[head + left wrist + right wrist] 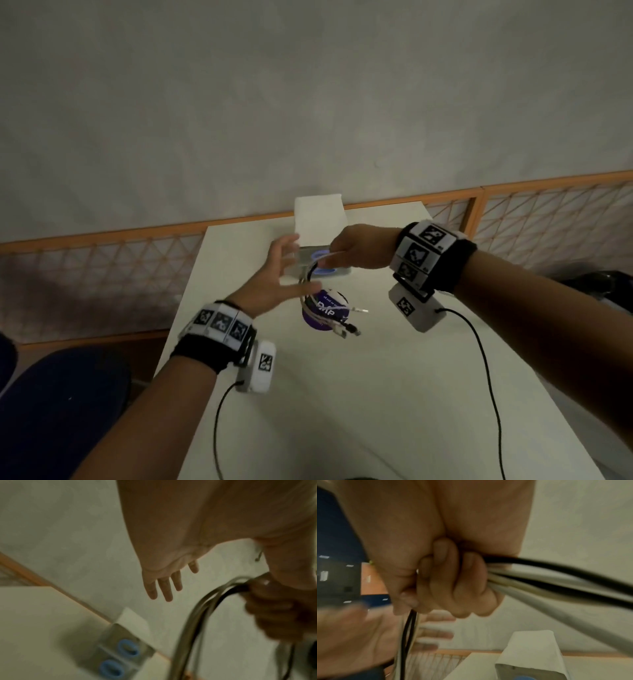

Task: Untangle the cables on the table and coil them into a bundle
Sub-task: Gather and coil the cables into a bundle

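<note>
Right hand (359, 246) grips cables (310, 274) — left hand (277, 274) spread beside them.

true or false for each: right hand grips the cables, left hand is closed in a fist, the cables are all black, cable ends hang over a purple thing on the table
1. The right hand grips the cables. True.
2. The left hand is closed in a fist. False: its fingers are spread and straight, beside the cables.
3. The cables are all black. False: black and white ones run together.
4. Cable ends hang over a purple object on the table. True.
</note>
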